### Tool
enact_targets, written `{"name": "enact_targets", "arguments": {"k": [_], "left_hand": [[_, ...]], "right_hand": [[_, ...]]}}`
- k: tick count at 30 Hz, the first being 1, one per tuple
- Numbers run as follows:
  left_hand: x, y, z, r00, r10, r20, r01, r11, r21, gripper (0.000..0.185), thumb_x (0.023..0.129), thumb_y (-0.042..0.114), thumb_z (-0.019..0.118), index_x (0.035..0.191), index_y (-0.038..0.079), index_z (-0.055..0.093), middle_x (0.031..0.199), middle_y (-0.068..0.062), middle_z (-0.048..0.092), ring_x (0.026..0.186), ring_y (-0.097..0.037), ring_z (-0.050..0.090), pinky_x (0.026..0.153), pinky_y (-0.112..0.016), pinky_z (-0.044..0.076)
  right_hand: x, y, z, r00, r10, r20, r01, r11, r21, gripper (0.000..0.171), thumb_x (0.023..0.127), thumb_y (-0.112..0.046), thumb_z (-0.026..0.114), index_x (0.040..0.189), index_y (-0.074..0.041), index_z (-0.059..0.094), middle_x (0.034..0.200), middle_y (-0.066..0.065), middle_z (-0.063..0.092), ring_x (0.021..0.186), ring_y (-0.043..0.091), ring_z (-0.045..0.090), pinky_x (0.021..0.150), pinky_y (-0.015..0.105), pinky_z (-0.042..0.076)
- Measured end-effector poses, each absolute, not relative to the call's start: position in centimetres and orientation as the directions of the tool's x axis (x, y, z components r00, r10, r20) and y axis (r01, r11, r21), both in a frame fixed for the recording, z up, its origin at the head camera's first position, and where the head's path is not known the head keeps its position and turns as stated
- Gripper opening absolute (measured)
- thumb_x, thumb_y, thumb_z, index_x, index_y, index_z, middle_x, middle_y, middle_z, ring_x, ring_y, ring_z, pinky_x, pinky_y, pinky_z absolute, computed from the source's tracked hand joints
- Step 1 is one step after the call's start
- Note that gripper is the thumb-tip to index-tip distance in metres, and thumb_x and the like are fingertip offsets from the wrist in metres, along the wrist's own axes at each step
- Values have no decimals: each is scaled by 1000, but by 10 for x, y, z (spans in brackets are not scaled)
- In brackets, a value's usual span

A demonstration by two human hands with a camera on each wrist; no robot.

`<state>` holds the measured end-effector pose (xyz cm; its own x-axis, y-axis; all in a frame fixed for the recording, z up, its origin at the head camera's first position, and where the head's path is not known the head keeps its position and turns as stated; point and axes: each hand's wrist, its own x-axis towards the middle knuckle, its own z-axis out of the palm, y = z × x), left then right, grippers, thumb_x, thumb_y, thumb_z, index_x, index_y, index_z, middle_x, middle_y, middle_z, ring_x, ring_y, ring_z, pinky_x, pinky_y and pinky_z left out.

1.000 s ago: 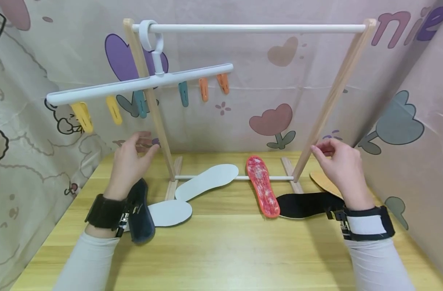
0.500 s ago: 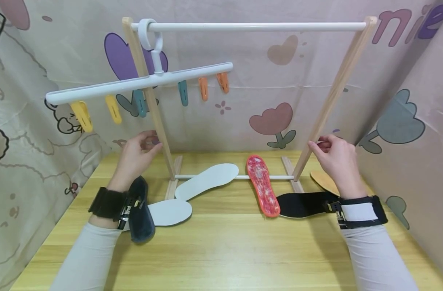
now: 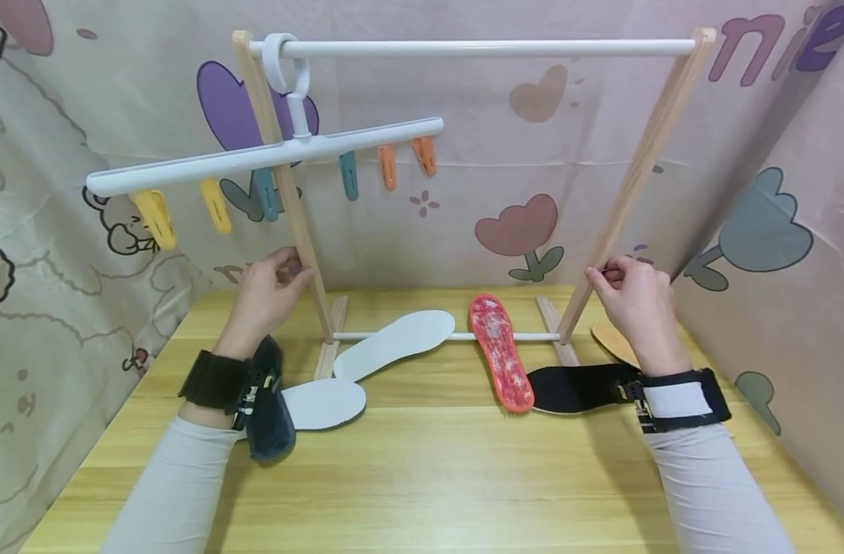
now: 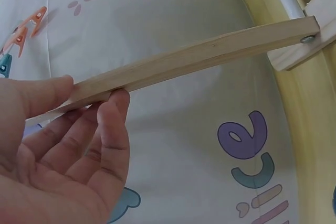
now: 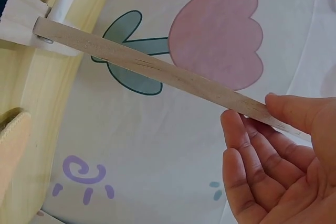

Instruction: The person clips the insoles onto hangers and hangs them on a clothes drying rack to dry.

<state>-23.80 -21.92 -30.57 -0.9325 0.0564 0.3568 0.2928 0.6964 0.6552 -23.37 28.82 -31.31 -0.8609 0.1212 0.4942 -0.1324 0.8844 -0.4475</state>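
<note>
A wooden rack with a white top rod (image 3: 491, 48) stands on the table. My left hand (image 3: 265, 296) grips its left post (image 3: 298, 211), thumb on one side and fingers on the other; the left wrist view shows this post (image 4: 199, 53) running down to a screwed foot. On the other side my right hand (image 3: 636, 304) pinches the right post (image 3: 646, 154) between thumb and fingertips, seen too in the right wrist view (image 5: 147, 66). From the rod's left end hangs a white hanger (image 3: 207, 163), tilted in view, bearing yellow, blue and orange clothespins (image 3: 388, 168).
Insoles lie around the rack's base: a white one (image 3: 394, 344), another white one (image 3: 325, 405) under a dark blue one (image 3: 272, 431), a red one (image 3: 501, 350), a black one (image 3: 581, 388) and a tan one (image 3: 612, 342). A printed curtain (image 3: 422, 254) hangs close behind.
Both hands have moved inward, the left rightward and the right leftward, and have closed on the two posts. The rack, hanger and insoles look unmoved.
</note>
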Motion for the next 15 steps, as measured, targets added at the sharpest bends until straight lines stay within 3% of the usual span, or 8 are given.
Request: {"name": "enact_targets", "arguments": {"k": [15], "left_hand": [[-243,-222,-308,-926,68,372,313,690,653,33,110,18,62,135,-3,64,125,-26,72,115,-48,72,94,-59,58]], "right_hand": [[-234,281,-313,-855,144,498,-112,887,-449,39,108,-30,66,107,8,73,101,31,77,91,49,74,78,57,52]]}}
